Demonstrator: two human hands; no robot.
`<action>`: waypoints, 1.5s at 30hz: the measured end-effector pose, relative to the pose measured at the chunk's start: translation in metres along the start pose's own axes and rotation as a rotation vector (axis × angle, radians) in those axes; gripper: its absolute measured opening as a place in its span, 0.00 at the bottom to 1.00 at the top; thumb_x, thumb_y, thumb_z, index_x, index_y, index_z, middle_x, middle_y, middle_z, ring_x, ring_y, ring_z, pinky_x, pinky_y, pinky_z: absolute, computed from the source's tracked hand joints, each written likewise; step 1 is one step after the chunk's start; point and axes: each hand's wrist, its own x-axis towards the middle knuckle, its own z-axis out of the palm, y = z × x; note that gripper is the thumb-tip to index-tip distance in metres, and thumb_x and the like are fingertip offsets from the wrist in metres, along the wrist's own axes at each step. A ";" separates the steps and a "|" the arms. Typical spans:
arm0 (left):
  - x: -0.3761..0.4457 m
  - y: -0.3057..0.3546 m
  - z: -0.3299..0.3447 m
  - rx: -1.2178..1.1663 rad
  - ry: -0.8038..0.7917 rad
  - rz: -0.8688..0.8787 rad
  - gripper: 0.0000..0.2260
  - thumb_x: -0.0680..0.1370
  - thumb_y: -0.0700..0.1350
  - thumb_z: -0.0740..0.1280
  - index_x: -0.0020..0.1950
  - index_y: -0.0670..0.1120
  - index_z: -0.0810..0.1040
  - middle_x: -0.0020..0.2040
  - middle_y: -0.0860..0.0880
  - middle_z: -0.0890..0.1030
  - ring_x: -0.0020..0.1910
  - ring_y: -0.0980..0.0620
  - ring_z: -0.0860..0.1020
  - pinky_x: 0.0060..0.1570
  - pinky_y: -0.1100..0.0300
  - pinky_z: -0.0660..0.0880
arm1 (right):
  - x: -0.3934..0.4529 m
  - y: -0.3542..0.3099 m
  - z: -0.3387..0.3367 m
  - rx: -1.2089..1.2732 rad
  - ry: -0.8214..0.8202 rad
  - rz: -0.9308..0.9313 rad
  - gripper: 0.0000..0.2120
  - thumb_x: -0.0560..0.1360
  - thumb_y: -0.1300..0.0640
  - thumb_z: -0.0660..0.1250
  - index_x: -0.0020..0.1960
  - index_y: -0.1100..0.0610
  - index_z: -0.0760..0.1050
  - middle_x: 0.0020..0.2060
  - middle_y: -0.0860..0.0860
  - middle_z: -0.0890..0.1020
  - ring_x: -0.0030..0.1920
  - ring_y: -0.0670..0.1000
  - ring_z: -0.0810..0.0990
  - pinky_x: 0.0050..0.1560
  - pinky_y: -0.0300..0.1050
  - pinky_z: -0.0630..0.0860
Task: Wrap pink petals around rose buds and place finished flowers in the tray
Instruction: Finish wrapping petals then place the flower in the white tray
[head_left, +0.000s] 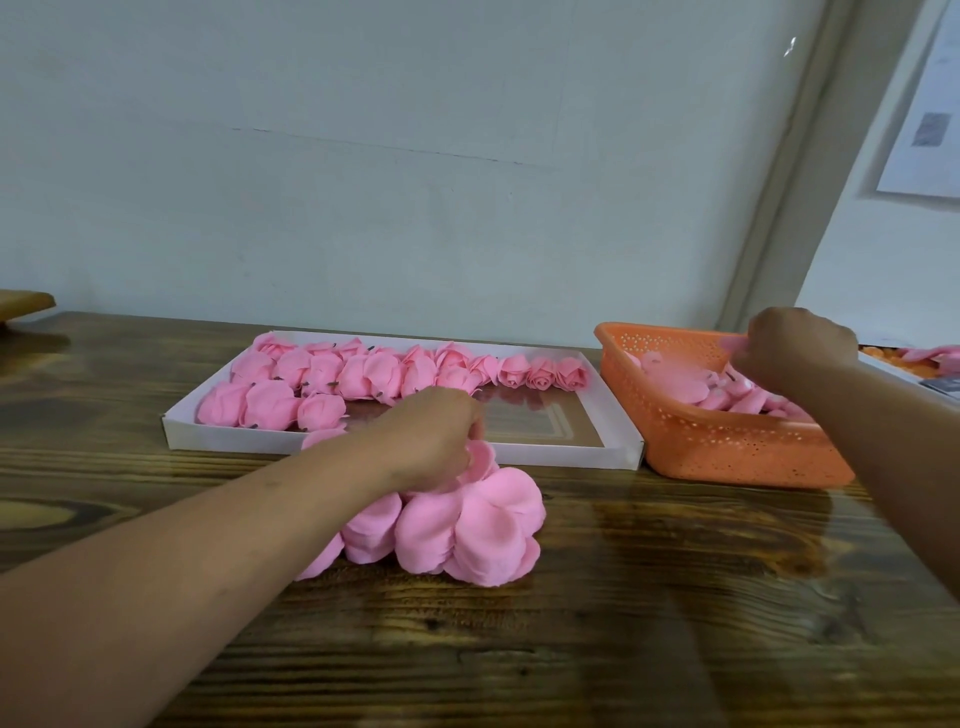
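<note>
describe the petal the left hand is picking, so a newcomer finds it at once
On the wooden table, just in front of the white tray, lies a pile of pink petals. The left hand pinches one petal at the pile's top, lifted above the rest.

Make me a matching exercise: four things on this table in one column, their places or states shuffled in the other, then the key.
Things
1. Tray
2. Basket
3. Petal pile
4. Right hand

Places or states
A. Orange, perforated, right of the white box
B. On the bare wood, under the left hand
C. Raised over the orange container, pinching something pink
D. White, shallow, flowers along its far side

Pairs: 1-D, 2-A, 3-B, 4-C
</note>
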 end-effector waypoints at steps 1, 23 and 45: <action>0.000 -0.001 -0.003 -0.045 -0.003 -0.016 0.09 0.76 0.39 0.64 0.53 0.45 0.81 0.44 0.51 0.80 0.39 0.55 0.72 0.34 0.63 0.66 | 0.000 -0.001 0.000 0.025 0.019 0.001 0.13 0.77 0.47 0.63 0.44 0.57 0.75 0.39 0.55 0.76 0.41 0.58 0.74 0.42 0.46 0.69; -0.006 -0.008 0.001 -0.051 0.087 0.018 0.21 0.79 0.44 0.64 0.27 0.45 0.62 0.27 0.49 0.60 0.28 0.52 0.59 0.32 0.55 0.55 | -0.080 -0.074 -0.001 0.697 0.323 -0.258 0.17 0.75 0.50 0.65 0.36 0.62 0.74 0.28 0.56 0.76 0.31 0.57 0.74 0.30 0.43 0.64; -0.014 0.003 -0.012 -0.974 0.332 -0.176 0.15 0.81 0.40 0.60 0.37 0.45 0.80 0.34 0.48 0.81 0.35 0.52 0.77 0.41 0.62 0.74 | -0.117 -0.094 -0.026 1.588 -0.107 -0.399 0.03 0.71 0.65 0.69 0.39 0.61 0.81 0.30 0.57 0.81 0.31 0.52 0.76 0.31 0.43 0.71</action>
